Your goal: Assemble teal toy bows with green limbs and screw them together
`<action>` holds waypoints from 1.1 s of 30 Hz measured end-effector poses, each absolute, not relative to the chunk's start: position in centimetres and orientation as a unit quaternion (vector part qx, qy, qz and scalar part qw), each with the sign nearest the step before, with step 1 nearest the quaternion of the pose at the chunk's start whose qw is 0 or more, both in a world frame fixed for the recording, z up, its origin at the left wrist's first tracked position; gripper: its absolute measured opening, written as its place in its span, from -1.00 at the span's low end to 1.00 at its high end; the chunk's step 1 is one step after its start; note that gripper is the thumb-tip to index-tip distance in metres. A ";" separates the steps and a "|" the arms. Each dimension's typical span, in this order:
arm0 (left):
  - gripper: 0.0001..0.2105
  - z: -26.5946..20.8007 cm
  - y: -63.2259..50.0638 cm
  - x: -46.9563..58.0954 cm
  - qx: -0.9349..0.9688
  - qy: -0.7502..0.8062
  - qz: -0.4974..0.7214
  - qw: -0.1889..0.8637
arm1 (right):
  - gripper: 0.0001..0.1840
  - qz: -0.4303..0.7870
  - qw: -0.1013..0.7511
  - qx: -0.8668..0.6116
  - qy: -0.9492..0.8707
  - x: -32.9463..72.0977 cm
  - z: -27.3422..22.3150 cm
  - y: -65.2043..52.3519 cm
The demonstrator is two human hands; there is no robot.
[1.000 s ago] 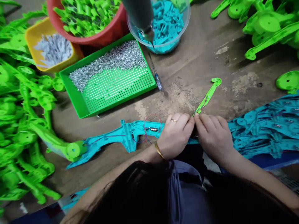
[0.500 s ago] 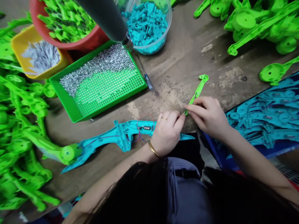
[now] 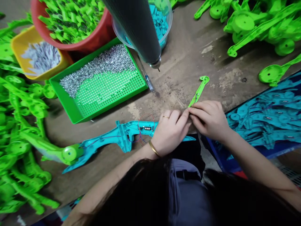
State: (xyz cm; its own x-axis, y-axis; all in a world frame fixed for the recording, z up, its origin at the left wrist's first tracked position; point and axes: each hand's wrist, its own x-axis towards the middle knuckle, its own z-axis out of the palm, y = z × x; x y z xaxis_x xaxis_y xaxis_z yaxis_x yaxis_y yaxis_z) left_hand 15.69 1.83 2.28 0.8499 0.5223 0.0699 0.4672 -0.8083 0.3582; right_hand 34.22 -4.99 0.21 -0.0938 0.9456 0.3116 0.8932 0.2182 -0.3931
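My left hand point(image 3: 170, 131) and my right hand point(image 3: 209, 119) meet with bent fingers at the lower end of a narrow bright green plastic piece point(image 3: 200, 88). Its lower end is hidden by my fingertips. Under my left hand lies a long turquoise plastic half-shell point(image 3: 100, 140), with thin red and blue wires and a small metallic part point(image 3: 147, 128) in it. A round green plastic part point(image 3: 70, 153) joins or overlaps its left end.
A dark power screwdriver point(image 3: 138, 31) hangs above the table. Behind it stand a green tray point(image 3: 101, 108) of screws, a red bowl point(image 3: 68, 47), a yellow container point(image 3: 37, 75) and a clear tub point(image 3: 168, 34). A blue crate point(image 3: 225, 164) sits right; green parts pile on both sides.
My fingers have closed in together over the green piece's lower end, hiding more of it. The hanging screwdriver has swung right and toward me.
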 end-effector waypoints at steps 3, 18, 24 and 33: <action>-0.63 2.2 1.6 15.9 0.956 0.256 0.066 0.130 | -0.71 0.072 0.274 -0.651 -0.704 34.7 0.4 -4.9; -0.66 2.5 1.4 16.2 0.964 0.246 0.033 0.098 | -0.83 0.011 0.233 -0.690 -0.685 35.4 0.2 -4.0; -0.70 2.0 2.0 15.7 0.948 0.247 0.120 0.160 | -0.82 0.011 0.237 -0.688 -0.686 35.3 0.2 -4.2; -0.80 1.9 2.2 15.5 0.925 0.260 0.194 0.200 | -0.88 0.068 0.290 -0.620 -0.726 33.2 1.2 -4.9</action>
